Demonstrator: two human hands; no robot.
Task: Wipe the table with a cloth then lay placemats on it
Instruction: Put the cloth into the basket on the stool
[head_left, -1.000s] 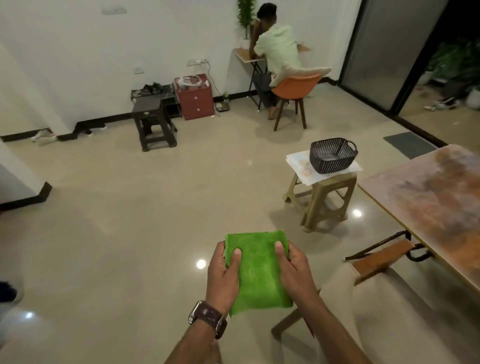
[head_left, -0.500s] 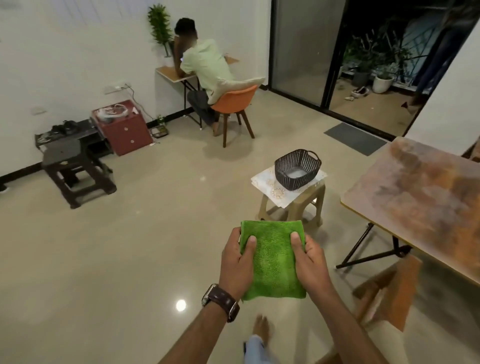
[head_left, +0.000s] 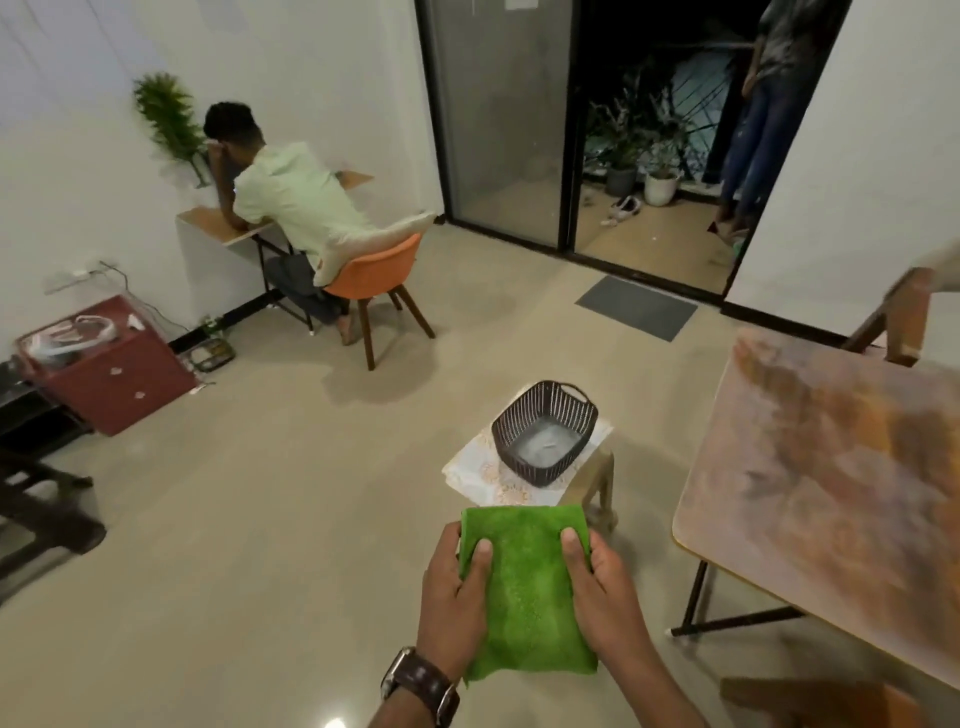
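Observation:
A folded green cloth (head_left: 524, 587) is held in front of me over the floor. My left hand (head_left: 454, 597) grips its left edge with the thumb on top, and my right hand (head_left: 602, 597) grips its right edge the same way. The table (head_left: 831, 493), with a mottled brown and orange top, stands to the right, apart from the cloth. White patterned placemats (head_left: 480, 470) lie on a small beige stool (head_left: 597, 480) just beyond the cloth, under a dark slatted basket (head_left: 545, 431).
A person sits on an orange chair (head_left: 379, 275) at a wall desk at the back left. A red cabinet (head_left: 104, 364) and dark stool (head_left: 36, 499) stand at the left. A wooden chair (head_left: 810, 701) sits low right. Glass doors and a grey mat (head_left: 636, 306) lie behind.
The view has swung right and I have moved closer to the stool and the table. Both hands keep the same hold on the green cloth.

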